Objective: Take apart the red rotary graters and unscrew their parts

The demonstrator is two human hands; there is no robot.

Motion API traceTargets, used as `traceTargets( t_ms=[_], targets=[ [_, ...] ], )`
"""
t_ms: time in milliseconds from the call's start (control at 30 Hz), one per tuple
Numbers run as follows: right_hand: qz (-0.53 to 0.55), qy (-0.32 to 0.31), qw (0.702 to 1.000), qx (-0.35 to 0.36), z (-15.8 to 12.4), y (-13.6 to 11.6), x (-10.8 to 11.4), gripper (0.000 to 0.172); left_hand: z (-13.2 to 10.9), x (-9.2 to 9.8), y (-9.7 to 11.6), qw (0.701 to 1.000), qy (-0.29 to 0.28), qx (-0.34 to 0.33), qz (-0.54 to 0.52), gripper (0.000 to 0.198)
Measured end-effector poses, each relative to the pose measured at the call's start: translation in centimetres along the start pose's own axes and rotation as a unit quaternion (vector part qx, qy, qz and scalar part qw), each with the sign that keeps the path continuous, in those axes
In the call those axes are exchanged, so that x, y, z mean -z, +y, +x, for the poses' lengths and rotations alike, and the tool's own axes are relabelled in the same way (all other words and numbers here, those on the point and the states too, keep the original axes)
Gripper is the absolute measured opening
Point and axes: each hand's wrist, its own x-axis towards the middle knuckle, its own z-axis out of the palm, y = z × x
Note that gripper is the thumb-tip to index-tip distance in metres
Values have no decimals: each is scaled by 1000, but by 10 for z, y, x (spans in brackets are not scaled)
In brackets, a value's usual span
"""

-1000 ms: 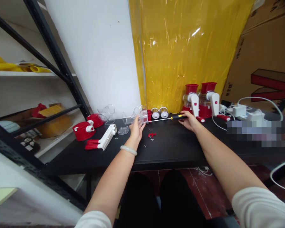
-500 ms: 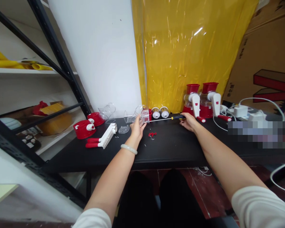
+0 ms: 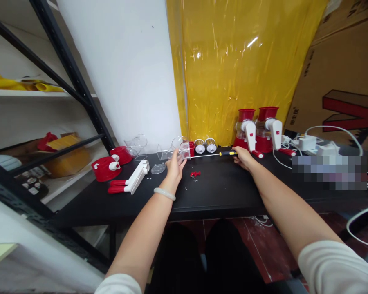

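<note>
My left hand (image 3: 174,167) grips a clear plastic housing (image 3: 184,149) with a red part at the back of the black table (image 3: 221,188). My right hand (image 3: 243,158) is closed on the black-and-yellow handle of a screwdriver (image 3: 214,154). Its thin shaft runs left, with the tip at the clear housing. A small red piece (image 3: 195,174) and tiny screws lie on the table between my hands.
Two assembled red-and-white grinders (image 3: 257,130) stand behind my right hand, with two white round parts (image 3: 205,145) beside them. Red bases (image 3: 106,168), a white-and-red handle (image 3: 131,183) and clear parts lie left. Chargers and white cables (image 3: 309,143) sit right. A metal shelf (image 3: 49,155) stands left.
Both hands hold their places with the housing and screwdriver; only the view shifts slightly.
</note>
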Motion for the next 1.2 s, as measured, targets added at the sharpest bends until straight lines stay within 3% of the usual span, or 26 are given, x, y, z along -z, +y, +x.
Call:
traceTargets(
  t_ms=[133,300,367,533,667,767,867,967,1200],
  targets=[
    [28,-18,999,-13,-4,-8,0,11,0,0,1,1000,5,0,2,21],
    [8,0,1000,-15,-1,-6,3,39,0,-1,1,1000,5,2,2,24],
    [-8,8,1000,-6,1,-2,2,41,0,-1,1,1000,6,2,2,24],
    [26,0,1000,9,0,-2,-2,15,1,0,1,1000,7,7,-2,24],
    [82,-27,996,7,-4,-11,-2,5,0,1,1,1000,-1,22,1,24],
    [77,-39,996,-5,-4,-11,-1,24,-1,1,1,1000,-6,29,3,23],
    [18,-11,1000,-2,-1,-4,-2,36,-1,1,2,999,-7,35,4,20],
    [11,2,1000,13,0,-1,-3,27,0,1,2,999,-10,40,0,18],
    [77,-46,996,-15,-6,-11,-2,10,-2,1,4,995,-34,70,-58,16]
  ],
)
